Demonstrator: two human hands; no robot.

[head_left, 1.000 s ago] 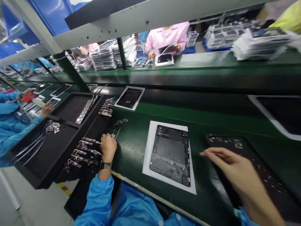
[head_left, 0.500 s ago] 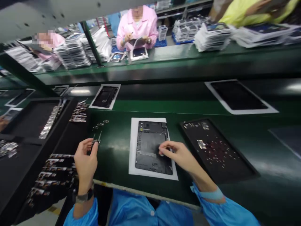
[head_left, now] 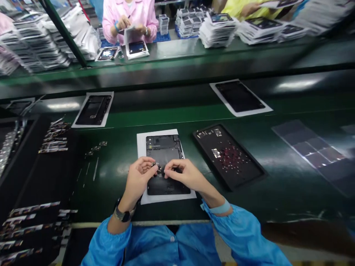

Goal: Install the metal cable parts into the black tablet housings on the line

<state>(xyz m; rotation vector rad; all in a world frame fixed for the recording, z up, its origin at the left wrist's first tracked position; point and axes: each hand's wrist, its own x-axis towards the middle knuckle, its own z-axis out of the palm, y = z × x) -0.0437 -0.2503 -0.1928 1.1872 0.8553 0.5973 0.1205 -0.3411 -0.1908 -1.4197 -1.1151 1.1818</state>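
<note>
My left hand [head_left: 141,173] pinches a small circuit board [head_left: 156,167] between thumb and fingers, over the middle of a black tablet housing [head_left: 166,189]. My right hand [head_left: 184,171] is closed in a pinch just to the right of the board, also over the housing. Whatever may be between its fingertips is hidden. The housing lies with its inside up on a white sheet [head_left: 142,142], and both hands cover part of it.
To the right stands a black tray [head_left: 241,173] with many tiny parts. Left are tweezers-like thin tools [head_left: 95,169], small boards [head_left: 95,148] and a dark tray with rows of flex parts [head_left: 52,146]. Two more housings [head_left: 93,110] [head_left: 240,96] lie farther back. A person in pink [head_left: 130,22] works opposite.
My left hand has come right with the small board, from beside the thin tools to over the housing. My right hand stays over the housing, now close to my left. The view has shifted.
</note>
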